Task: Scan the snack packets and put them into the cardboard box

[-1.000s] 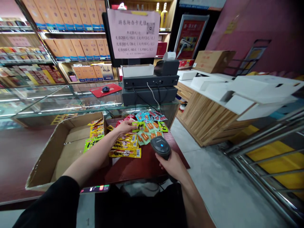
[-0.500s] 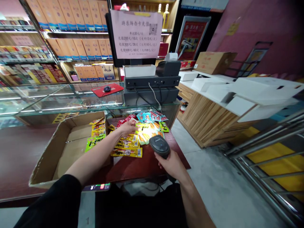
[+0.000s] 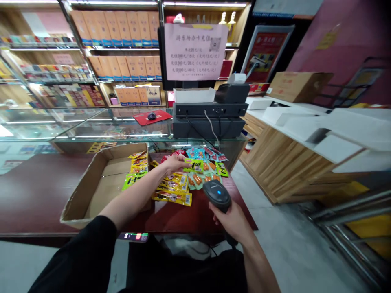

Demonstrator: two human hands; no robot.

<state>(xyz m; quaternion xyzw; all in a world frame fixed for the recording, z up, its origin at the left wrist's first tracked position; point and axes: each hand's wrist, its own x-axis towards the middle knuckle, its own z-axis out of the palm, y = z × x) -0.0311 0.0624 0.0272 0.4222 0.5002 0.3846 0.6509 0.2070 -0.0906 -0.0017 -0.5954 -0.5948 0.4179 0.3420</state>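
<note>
My left hand [image 3: 174, 163] pinches a small green-yellow snack packet [image 3: 193, 165] by its left end, above the other packets. In my right hand [image 3: 230, 217] is a black barcode scanner [image 3: 217, 194], gripped by its handle; a small blue light shows on its top. Between the hands lie clear-windowed packets of orange sausages [image 3: 197, 179]. Long yellow snack packets [image 3: 172, 197] are spread below and left of them. Another green packet [image 3: 221, 169] lies to the right. Behind are blue packets [image 3: 195, 153] and red packets [image 3: 179, 153].
An open cardboard box [image 3: 105, 191] with yellow and green packets stands on the dark red table [image 3: 33, 195]. A phone [image 3: 134, 237] lies at the front edge. Behind stand a black register base [image 3: 210, 122], a monitor with a pink sign [image 3: 195, 53] and a glass counter [image 3: 122, 127].
The view has shifted left, so things appear farther right. The bright light over the packets is gone, and a blue light now shows on the scanner. My left hand still holds the green packet.
</note>
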